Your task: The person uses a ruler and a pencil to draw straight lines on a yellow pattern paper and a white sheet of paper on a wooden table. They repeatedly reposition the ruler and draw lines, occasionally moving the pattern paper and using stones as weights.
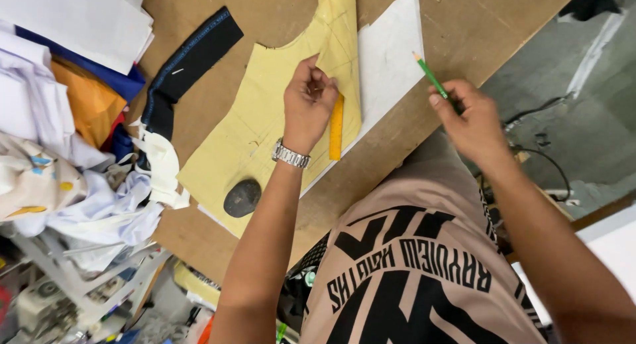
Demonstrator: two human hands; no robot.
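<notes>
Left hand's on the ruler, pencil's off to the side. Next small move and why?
Probably bring the right hand in so the green pencil tip meets the edge of the orange ruler. The left hand presses that ruler onto the yellow pattern piece, which a dark stone weighs down, while the pencil hangs over the bare table, clear of the pattern.

Person wears a short-sleeved tan T-shirt (pixel 424 278) bearing large black block lettering and bold black graphic shapes across the front. A silver metal link-band wristwatch (pixel 291 154) sits on the left wrist. Both forearms bare; no gloves or rings discernible.
</notes>
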